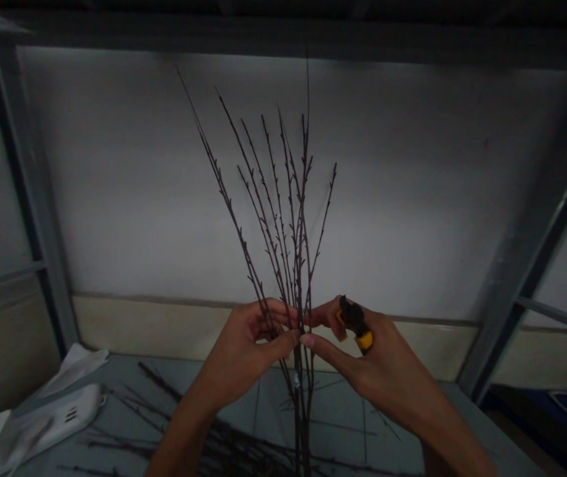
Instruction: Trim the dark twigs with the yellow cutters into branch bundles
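Note:
Several thin dark budded branches (299, 265) stand upright in a bunch at the centre, their tips fanned out. Around the stems from the left comes my left hand (256, 338), thumb and fingers closed on them. My right hand (358, 344) meets it from the right, its thumb and index finger at the same stems. Small pruning shears (356, 321) with yellow and black parts are also held in my right hand, against the palm. Just below the hands, something small and pale (297, 379) shows on the stems.
More dark branches (234, 437) lie across the grey table (340, 437), with loose twigs on the right. A white power strip (72, 411) and white paper (77, 364) are at the left. Behind stand a pale wall (403, 185) and a metal frame (50, 199).

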Action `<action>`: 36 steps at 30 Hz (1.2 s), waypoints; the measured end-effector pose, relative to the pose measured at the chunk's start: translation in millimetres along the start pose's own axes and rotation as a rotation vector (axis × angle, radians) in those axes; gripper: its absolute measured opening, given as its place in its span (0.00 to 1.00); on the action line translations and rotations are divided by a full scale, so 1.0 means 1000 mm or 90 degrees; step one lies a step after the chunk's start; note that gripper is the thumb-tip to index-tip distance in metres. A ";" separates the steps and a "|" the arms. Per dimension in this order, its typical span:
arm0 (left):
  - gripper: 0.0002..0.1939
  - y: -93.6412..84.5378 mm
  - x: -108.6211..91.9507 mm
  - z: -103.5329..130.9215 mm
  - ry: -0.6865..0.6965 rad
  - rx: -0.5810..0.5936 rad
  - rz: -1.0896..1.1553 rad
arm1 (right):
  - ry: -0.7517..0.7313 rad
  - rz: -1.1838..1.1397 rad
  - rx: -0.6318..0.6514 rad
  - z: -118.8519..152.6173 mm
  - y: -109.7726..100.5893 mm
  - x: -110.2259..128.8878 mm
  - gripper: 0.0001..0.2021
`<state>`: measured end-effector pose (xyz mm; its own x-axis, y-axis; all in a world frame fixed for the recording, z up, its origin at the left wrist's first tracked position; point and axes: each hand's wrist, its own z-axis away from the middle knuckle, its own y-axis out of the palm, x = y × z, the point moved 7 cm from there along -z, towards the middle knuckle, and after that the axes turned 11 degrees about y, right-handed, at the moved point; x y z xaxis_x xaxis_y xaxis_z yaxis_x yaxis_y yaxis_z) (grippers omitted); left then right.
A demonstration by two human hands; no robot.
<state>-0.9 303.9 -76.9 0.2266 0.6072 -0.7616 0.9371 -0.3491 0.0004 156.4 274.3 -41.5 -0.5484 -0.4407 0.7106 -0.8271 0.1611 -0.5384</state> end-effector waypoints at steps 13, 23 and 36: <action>0.11 0.000 -0.002 0.002 -0.025 0.006 -0.031 | 0.012 0.036 0.020 0.001 -0.001 -0.005 0.11; 0.11 -0.001 -0.002 0.001 -0.017 0.012 -0.035 | 0.007 0.026 0.034 0.003 -0.003 -0.003 0.10; 0.09 0.000 -0.006 0.002 0.007 0.030 -0.058 | -0.004 0.065 0.022 0.003 -0.004 0.000 0.09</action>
<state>-2.9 298.3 -73.4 0.1433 0.6456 -0.7501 0.9407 -0.3242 -0.0994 159.9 271.0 -41.0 -0.6288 -0.4298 0.6480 -0.7620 0.1746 -0.6236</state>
